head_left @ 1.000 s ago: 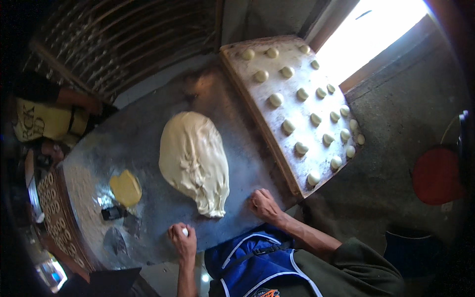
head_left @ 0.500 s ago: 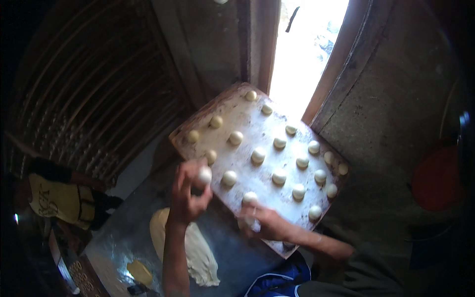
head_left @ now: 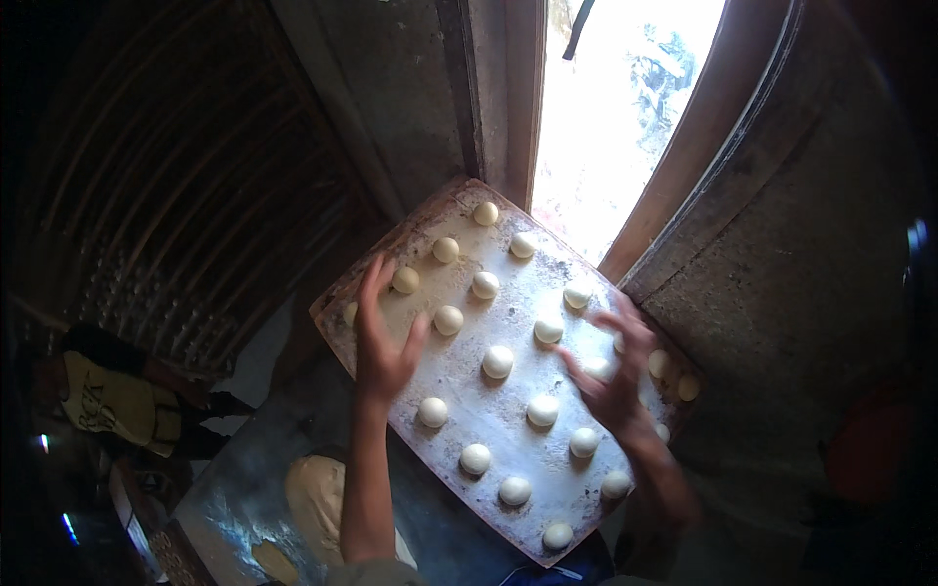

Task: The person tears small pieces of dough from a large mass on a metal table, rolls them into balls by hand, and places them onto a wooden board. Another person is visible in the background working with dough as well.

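Rows of round, pale dough balls (head_left: 497,362) sit apart on a flour-dusted tray (head_left: 469,391). My left hand (head_left: 384,356) is over the tray's left side, thumb and fingers spread, holding nothing. One dough ball (head_left: 405,280) lies just right of its fingertips, and another (head_left: 447,320) is by the thumb. My right hand (head_left: 618,376) reaches over the right part of the tray, somewhat blurred, with its thumb and fingers apart. A dough ball (head_left: 594,369) shows on the tray between them, partly covered. The hand hides parts of other balls there.
Below the tray's left corner, a large dough piece (head_left: 315,493) lies on a dark worktop (head_left: 234,464), partly behind my left forearm. A yellowish flat piece (head_left: 275,562) is near it. A bright doorway (head_left: 620,117) stands beyond the tray. Another person (head_left: 117,396) is at the left.
My left hand no longer holds a dough ball and has opened. My right hand has moved from the tray's near edge to its right side. More balls show along the near edge.
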Demonstrator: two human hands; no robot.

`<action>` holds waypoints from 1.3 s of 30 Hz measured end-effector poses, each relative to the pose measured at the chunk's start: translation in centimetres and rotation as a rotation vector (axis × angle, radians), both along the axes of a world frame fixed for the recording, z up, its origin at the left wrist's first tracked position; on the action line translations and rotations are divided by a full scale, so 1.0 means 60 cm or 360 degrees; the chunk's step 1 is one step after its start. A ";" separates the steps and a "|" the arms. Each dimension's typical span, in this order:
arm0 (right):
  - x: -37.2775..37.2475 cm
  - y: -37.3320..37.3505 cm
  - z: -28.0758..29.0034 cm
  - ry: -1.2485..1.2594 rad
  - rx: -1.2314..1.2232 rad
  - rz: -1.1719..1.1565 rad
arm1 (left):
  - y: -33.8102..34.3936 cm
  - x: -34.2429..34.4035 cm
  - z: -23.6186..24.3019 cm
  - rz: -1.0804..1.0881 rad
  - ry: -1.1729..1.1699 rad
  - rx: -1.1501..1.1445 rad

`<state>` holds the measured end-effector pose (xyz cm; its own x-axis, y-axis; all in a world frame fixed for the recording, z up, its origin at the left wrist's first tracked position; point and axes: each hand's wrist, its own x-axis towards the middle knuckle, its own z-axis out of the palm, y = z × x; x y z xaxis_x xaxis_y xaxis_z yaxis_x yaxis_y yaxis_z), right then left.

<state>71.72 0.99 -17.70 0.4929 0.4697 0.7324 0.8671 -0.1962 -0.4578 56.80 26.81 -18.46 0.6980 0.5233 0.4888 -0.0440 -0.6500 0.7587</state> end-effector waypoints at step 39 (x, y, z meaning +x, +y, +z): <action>-0.364 -0.402 -0.046 0.1582 -0.0877 0.0476 | -0.799 -0.682 -0.159 0.1831 0.0803 -0.0132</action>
<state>49.90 -23.15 -20.48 0.5497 0.7969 -0.2505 0.2218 -0.4283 -0.8760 15.89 -21.12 -28.02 -0.0824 0.9678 0.2378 0.8212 -0.0693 0.5664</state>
